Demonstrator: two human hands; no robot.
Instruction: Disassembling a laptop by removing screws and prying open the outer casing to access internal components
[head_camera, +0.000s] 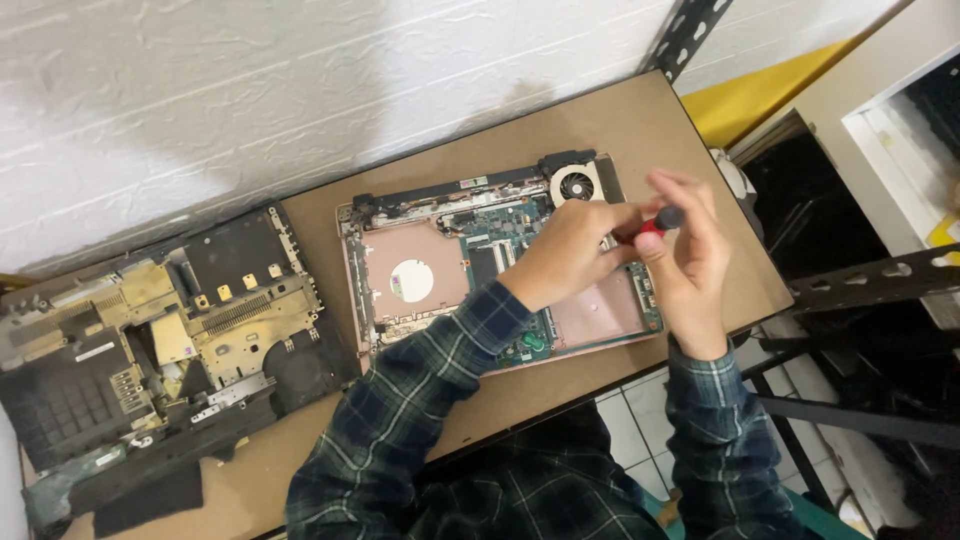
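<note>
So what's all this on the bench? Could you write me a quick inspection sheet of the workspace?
Surface: brown worktop against a white brick wall.
Job's things: opened pink laptop base, circuit board and fan exposed; red-and-black screwdriver.
Clutter: second stripped laptop chassis, dark and gold, at left.
Grippers: left hand and right hand both on the screwdriver over the board.
Cables: nothing seen.
Surroundings: black slotted metal shelf frame, tiled floor, yellow panel.
</note>
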